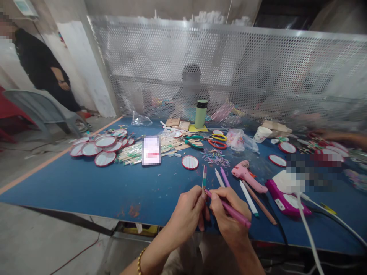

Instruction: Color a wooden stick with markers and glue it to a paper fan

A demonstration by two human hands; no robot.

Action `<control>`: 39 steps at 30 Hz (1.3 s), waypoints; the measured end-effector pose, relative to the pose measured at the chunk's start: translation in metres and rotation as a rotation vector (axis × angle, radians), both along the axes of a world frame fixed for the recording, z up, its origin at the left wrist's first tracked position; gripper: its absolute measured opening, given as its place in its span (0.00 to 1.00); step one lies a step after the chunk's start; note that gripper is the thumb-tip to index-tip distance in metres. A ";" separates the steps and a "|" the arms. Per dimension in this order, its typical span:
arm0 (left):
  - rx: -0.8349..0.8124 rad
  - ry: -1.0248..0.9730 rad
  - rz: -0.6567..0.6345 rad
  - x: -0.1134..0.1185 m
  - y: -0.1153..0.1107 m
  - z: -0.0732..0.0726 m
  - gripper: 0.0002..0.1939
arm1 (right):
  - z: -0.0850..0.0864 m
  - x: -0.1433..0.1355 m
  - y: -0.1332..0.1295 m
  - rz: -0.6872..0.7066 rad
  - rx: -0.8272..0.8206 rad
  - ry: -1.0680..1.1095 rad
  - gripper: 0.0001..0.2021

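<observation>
Between the fingertips of my left hand (189,206) is a narrow wooden craft stick (204,176) with purple, white and teal bands, held upright. My right hand (231,214) grips a magenta marker (233,214), whose tip meets the lower visible part of the stick. My fingers hide the stick's bottom end. Just beyond my hands lie a white-and-grey marker (220,178) and a purple marker (225,177). To the right are a white marker with a green end (249,198) and a brown marker (259,202). A round red-rimmed disc (190,162) rests beyond my left hand.
A pink glue gun (248,176) and a magenta power strip (286,200) with cables sit at right. Red-rimmed discs (105,142), craft sticks (133,152) and a phone (151,150) lie left. Scissors (217,143), a green bottle (201,114) and a paper cup (262,134) stand farther back.
</observation>
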State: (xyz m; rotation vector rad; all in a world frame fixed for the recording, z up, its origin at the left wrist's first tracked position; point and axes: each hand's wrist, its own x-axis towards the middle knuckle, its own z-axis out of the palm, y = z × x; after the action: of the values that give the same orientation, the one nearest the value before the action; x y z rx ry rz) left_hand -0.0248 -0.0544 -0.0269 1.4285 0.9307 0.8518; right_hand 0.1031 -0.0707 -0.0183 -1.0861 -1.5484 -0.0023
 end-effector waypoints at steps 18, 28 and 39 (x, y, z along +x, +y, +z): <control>0.022 0.015 0.007 0.000 0.000 0.001 0.18 | 0.002 0.000 0.000 -0.002 0.001 -0.016 0.09; 0.010 -0.005 -0.004 -0.001 -0.001 0.000 0.20 | 0.000 0.000 -0.001 -0.018 -0.040 0.020 0.09; 0.000 -0.009 0.001 0.000 -0.001 0.001 0.20 | 0.003 0.000 -0.001 -0.012 -0.036 -0.009 0.09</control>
State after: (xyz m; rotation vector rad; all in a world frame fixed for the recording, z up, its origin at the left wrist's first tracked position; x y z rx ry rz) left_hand -0.0252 -0.0552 -0.0261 1.4232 0.9244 0.8584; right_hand 0.1028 -0.0719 -0.0150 -1.1247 -1.5553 0.0128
